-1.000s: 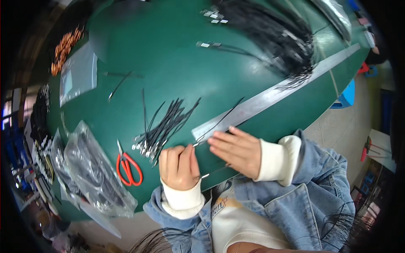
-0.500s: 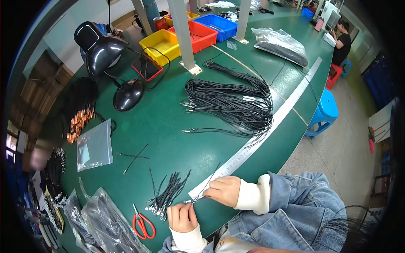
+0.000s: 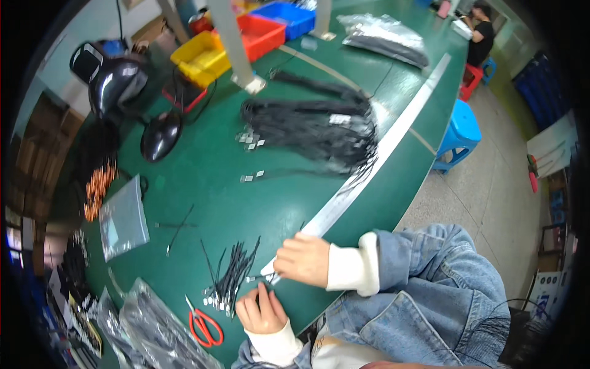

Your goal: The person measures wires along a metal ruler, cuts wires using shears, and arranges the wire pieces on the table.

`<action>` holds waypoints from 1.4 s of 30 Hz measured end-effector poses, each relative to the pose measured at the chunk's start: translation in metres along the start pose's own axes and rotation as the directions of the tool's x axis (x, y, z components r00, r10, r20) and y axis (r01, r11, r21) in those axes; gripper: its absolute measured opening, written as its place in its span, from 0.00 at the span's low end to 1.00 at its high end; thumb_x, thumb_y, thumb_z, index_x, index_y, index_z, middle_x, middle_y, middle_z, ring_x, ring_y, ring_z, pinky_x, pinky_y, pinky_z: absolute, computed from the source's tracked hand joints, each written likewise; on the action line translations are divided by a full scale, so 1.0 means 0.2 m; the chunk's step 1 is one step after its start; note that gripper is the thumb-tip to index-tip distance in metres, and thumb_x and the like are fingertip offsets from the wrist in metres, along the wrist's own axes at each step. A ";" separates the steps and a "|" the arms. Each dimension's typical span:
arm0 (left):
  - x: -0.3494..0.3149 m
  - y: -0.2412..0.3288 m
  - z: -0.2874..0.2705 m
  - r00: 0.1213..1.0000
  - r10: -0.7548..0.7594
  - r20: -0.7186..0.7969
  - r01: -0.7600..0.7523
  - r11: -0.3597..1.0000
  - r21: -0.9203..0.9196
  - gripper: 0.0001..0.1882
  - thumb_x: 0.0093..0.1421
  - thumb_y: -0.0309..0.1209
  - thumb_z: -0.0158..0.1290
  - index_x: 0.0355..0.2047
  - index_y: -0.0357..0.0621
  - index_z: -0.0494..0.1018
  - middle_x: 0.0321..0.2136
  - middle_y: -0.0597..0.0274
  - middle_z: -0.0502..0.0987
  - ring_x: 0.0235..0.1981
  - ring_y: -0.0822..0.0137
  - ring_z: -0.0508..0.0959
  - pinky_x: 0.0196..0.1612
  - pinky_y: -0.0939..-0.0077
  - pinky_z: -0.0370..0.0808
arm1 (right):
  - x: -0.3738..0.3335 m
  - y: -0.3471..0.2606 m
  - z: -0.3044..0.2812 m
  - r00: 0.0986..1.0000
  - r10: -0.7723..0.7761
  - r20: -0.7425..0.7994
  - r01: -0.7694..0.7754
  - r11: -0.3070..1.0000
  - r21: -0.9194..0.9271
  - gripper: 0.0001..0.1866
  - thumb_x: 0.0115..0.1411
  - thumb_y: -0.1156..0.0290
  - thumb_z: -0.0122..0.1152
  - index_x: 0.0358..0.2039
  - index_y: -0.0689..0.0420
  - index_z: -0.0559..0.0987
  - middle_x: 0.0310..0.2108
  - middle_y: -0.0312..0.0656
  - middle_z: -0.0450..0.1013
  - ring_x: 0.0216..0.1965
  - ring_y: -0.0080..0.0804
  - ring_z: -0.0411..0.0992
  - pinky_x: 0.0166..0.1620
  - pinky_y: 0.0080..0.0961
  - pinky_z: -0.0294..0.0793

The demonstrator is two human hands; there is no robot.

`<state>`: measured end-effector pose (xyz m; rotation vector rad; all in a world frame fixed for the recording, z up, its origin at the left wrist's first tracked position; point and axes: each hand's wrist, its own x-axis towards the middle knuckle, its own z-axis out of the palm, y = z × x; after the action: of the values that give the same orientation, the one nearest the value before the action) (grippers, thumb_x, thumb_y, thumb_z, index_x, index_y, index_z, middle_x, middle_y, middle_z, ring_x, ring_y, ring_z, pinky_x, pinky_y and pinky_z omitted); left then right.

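Whatever the right hand [image 3: 302,259] pinches is hidden under its fingers; its grip cannot be read. The left hand [image 3: 261,309] curls over something too small to tell. At lower left, the clear bags [image 3: 153,329] run off the frame, blurred.

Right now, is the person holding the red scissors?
No, the red scissors lie on the green table beside the left hand, and neither it nor the right hand touches them.

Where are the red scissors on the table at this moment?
In the head view, the red scissors lie on the green table near its lower edge, just left of the left hand, between a clear plastic bag and the bundle of short black cables.
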<state>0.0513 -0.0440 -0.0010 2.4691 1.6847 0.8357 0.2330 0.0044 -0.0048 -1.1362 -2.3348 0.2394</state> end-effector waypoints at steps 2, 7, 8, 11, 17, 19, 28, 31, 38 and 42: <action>0.01 0.03 -0.01 1.000 0.008 0.011 -0.008 1.000 0.009 0.17 0.49 0.20 0.58 0.42 0.35 0.77 0.35 0.51 0.74 0.33 0.52 0.72 0.36 0.61 0.71 | -0.01 0.03 -0.01 0.999 -0.006 -0.044 0.005 1.000 -0.026 0.05 0.48 0.67 0.57 0.26 0.51 0.74 0.27 0.33 0.67 0.34 0.30 0.67 0.38 0.27 0.65; 0.02 0.04 -0.01 0.997 -0.009 0.073 0.008 1.000 0.012 0.19 0.50 0.22 0.59 0.45 0.35 0.76 0.41 0.51 0.73 0.38 0.52 0.72 0.43 0.60 0.71 | 0.01 0.07 -0.04 0.999 0.009 -0.053 -0.005 0.997 0.079 0.07 0.47 0.68 0.59 0.30 0.49 0.78 0.28 0.30 0.67 0.34 0.29 0.67 0.39 0.27 0.63; 0.02 0.05 -0.01 0.995 -0.024 0.096 0.023 1.000 0.013 0.19 0.50 0.23 0.59 0.45 0.35 0.76 0.42 0.51 0.73 0.39 0.52 0.72 0.43 0.60 0.70 | 0.02 0.08 -0.04 0.999 0.002 -0.044 0.003 0.994 0.110 0.07 0.47 0.68 0.59 0.30 0.49 0.78 0.28 0.30 0.67 0.34 0.29 0.67 0.39 0.27 0.63; 0.02 0.06 -0.03 0.991 -0.045 0.129 0.042 0.999 0.026 0.19 0.50 0.23 0.59 0.45 0.33 0.75 0.42 0.52 0.73 0.39 0.52 0.72 0.44 0.60 0.70 | 0.06 0.08 -0.07 0.999 0.026 -0.048 -0.025 0.999 0.019 0.13 0.46 0.69 0.60 0.35 0.47 0.80 0.31 0.29 0.70 0.37 0.28 0.68 0.40 0.27 0.63; 0.01 0.04 -0.04 0.990 -0.017 0.142 0.014 1.000 0.023 0.19 0.49 0.22 0.59 0.43 0.33 0.76 0.42 0.54 0.74 0.39 0.55 0.72 0.43 0.62 0.70 | 0.00 -0.01 -0.14 0.992 -0.006 -0.129 0.002 0.999 -0.037 0.18 0.46 0.72 0.59 0.42 0.51 0.79 0.40 0.32 0.73 0.40 0.30 0.71 0.44 0.28 0.65; 0.01 0.03 -0.03 0.990 -0.015 0.140 0.013 1.000 0.013 0.18 0.49 0.23 0.59 0.43 0.33 0.77 0.41 0.55 0.74 0.39 0.55 0.72 0.43 0.63 0.70 | -0.08 -0.04 -0.13 0.994 -0.076 0.083 0.060 0.981 0.183 0.24 0.48 0.70 0.59 0.48 0.61 0.76 0.49 0.40 0.73 0.50 0.35 0.72 0.53 0.32 0.67; 0.01 0.00 -0.06 0.988 0.029 0.149 -0.029 1.000 -0.008 0.18 0.48 0.23 0.60 0.42 0.36 0.78 0.40 0.55 0.75 0.38 0.54 0.72 0.41 0.63 0.71 | -0.15 -0.08 -0.10 0.937 -0.072 0.341 0.024 0.990 0.142 0.40 0.50 0.61 0.66 0.62 0.63 0.63 0.64 0.47 0.60 0.67 0.37 0.56 0.68 0.41 0.51; 0.03 0.00 -0.06 0.987 0.025 0.158 -0.023 1.000 -0.013 0.18 0.48 0.22 0.60 0.42 0.35 0.78 0.40 0.55 0.75 0.38 0.54 0.72 0.41 0.63 0.71 | -0.16 -0.07 -0.12 0.932 -0.060 0.358 0.006 0.988 0.152 0.39 0.51 0.61 0.65 0.62 0.63 0.64 0.64 0.47 0.59 0.67 0.37 0.55 0.68 0.40 0.51; 0.04 0.00 -0.06 0.988 0.033 0.151 -0.032 0.999 -0.008 0.18 0.47 0.22 0.60 0.41 0.34 0.78 0.39 0.54 0.75 0.37 0.54 0.73 0.40 0.63 0.72 | -0.20 -0.05 -0.16 0.945 0.011 0.326 -0.059 0.989 0.137 0.39 0.49 0.62 0.65 0.60 0.65 0.65 0.63 0.49 0.61 0.66 0.41 0.58 0.67 0.43 0.53; 0.05 0.00 -0.05 0.990 0.035 0.133 -0.034 0.999 -0.009 0.18 0.47 0.20 0.60 0.41 0.35 0.78 0.38 0.55 0.75 0.36 0.54 0.73 0.39 0.64 0.72 | -0.22 -0.05 -0.17 0.941 0.057 0.334 -0.099 0.989 0.112 0.39 0.49 0.62 0.66 0.61 0.64 0.65 0.64 0.47 0.60 0.66 0.38 0.57 0.67 0.40 0.53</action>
<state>0.0487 -0.0384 0.0112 2.4950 1.5973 0.6609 0.2673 -0.0386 0.0112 -1.2026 -2.5191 0.6444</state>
